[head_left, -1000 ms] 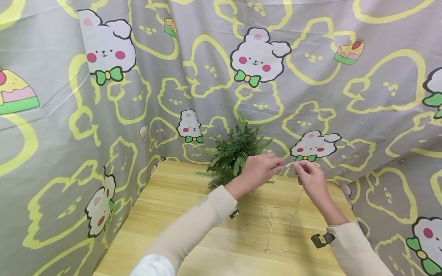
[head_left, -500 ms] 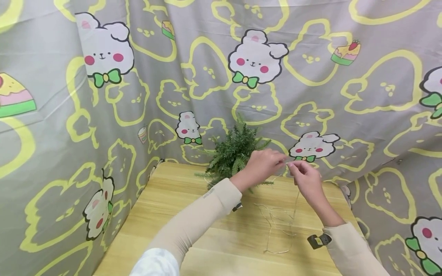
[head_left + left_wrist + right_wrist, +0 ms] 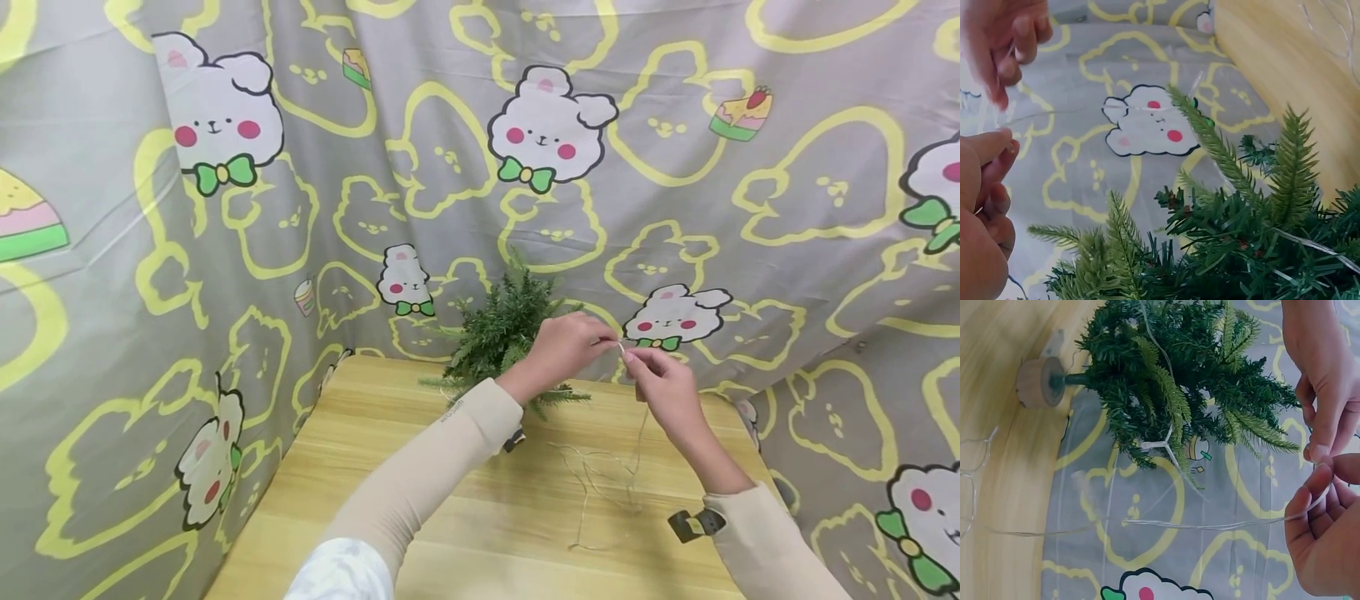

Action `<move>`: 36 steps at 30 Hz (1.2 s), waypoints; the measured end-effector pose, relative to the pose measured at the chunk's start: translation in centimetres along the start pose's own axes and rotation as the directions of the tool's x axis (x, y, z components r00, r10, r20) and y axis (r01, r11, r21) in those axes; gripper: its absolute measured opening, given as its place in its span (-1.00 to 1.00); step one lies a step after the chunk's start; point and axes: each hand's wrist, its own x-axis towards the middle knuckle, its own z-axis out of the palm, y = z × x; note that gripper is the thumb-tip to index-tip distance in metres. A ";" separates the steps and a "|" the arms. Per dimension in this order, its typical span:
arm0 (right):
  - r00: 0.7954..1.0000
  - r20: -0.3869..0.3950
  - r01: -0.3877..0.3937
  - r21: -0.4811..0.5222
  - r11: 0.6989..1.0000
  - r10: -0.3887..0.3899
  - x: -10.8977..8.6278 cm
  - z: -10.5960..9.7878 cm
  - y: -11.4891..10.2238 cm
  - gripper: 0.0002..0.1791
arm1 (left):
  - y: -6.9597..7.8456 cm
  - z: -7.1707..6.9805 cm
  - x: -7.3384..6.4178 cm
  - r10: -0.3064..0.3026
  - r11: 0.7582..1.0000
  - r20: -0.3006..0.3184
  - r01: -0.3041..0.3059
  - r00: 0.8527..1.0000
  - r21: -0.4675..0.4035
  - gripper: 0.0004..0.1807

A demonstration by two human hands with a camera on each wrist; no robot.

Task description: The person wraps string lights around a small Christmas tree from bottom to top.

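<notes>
A small artificial Christmas tree (image 3: 491, 329) stands at the back of the table, on a round wooden base (image 3: 1041, 382) seen in the right wrist view. Just right of the tree, my left hand (image 3: 566, 346) pinches a thin clear wire (image 3: 1210, 525), like that of fairy lights, between thumb and finger. My right hand (image 3: 663, 387) holds the same wire close by, fingers curled round it. A short piece spans the hands; more hangs from the right hand to the table. Wire also lies among the branches, with a white Y-shaped joint (image 3: 1163, 444) beside them.
Loose loops of wire (image 3: 585, 475) lie on the wooden table (image 3: 375, 417) below my hands. A grey curtain (image 3: 427, 192) with rabbit prints hangs around the back and sides of the table, close behind the tree.
My right hand has moved left, closer to the left hand, and the wire span between them is shorter. The hanging wire and loops have shifted slightly. The tree stays in place.
</notes>
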 end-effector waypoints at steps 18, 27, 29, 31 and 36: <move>0.997 0.008 -0.076 0.051 0.996 0.076 -3.3 -1.0 0.2 -0.53 | -2.3 -1.9 5.5 -0.158 0.986 0.035 0.160 0.987 -0.041 -0.77; 0.989 0.043 -0.146 0.058 0.988 0.143 -5.4 -0.7 0.7 -0.49 | -5.2 -2.8 7.8 -0.269 0.956 0.090 0.278 0.959 -0.098 -0.76; 0.987 0.051 -0.157 0.050 0.986 0.154 -5.9 -0.6 0.6 -0.50 | -5.9 -2.8 8.1 -0.291 0.948 0.100 0.301 0.951 -0.105 -0.75; 0.984 0.060 -0.169 0.045 0.985 0.166 -6.5 -0.5 0.4 -0.52 | -6.7 -2.7 8.3 -0.308 0.942 0.107 0.319 0.945 -0.106 -0.76; 0.978 0.082 -0.195 0.056 0.979 0.190 -7.9 0.2 -0.5 -0.58 | -8.5 -2.1 8.7 -0.324 0.933 0.128 0.339 0.937 -0.122 -0.78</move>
